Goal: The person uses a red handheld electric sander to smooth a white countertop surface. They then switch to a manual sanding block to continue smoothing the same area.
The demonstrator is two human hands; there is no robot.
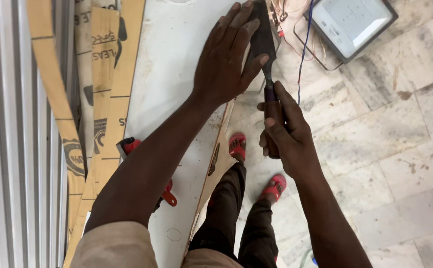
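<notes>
Fingers [276, 124] of the right hand [288, 141] are clenched round the dark wooden handle of a chisel [265, 59], which points away from the body. Its broad blade lies against the right edge of a white board [167, 74] that rests flat on the surface. Near the body, a thin brown edge strip [216, 164] curls loose from that same edge. Two red sandals [256, 166] stand on the marble floor [400, 149] directly below the tool.

Farther out, the left hand [226, 59] lies flat with its fingers spread, released rather than gripping; the palm presses on the board and the fingertips rest on the blade. On the near left part of the board lies a red-handled tool [142, 164], partly hidden by the forearm. Brown printed strips [105, 74] lean left of the board, beside a ribbed metal shutter [8, 134]. At the far right a flat floodlight [350, 25] sits on the floor with loose wires [303, 44] trailing near the blade tip.

Judging from this, the main danger is a slip: the left fingertips sit on the blade close to its cutting end, so a sudden push could cut them. A blade that jumps off the edge could also nick the wires or gouge the board.
</notes>
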